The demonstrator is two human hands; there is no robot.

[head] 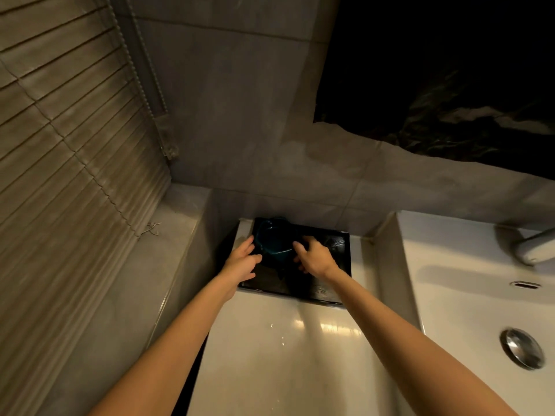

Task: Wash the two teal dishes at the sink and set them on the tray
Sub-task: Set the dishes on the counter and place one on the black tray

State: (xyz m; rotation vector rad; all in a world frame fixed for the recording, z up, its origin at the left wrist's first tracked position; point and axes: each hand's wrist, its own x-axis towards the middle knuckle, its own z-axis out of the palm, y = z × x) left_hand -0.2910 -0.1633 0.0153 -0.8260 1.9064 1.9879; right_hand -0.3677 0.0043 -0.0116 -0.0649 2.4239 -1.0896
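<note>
While both arms stretch forward to the middle of the frame, the left hand (241,262) lies with loosely spread, fairly straight fingers against the left side of a teal dish (274,246). The right hand (315,258) is at the dish's right rim with thumb and fingers bent toward it; the dim light hides whether they actually grip it. The dish sits on the left half of a black tray (339,265), between the two hands. A second teal shape (279,220) shows just behind it at the tray's far edge, too dark to make out. The tray rests on a glossy white ledge (270,340) against the grey tiled wall (240,115). At right is the white sink (450,295), with its metal drain (522,348) at lower right and the tap (531,247) above it. Slatted blinds (60,145) fill the left side, and a dark cloth (450,70) the upper right.
</note>
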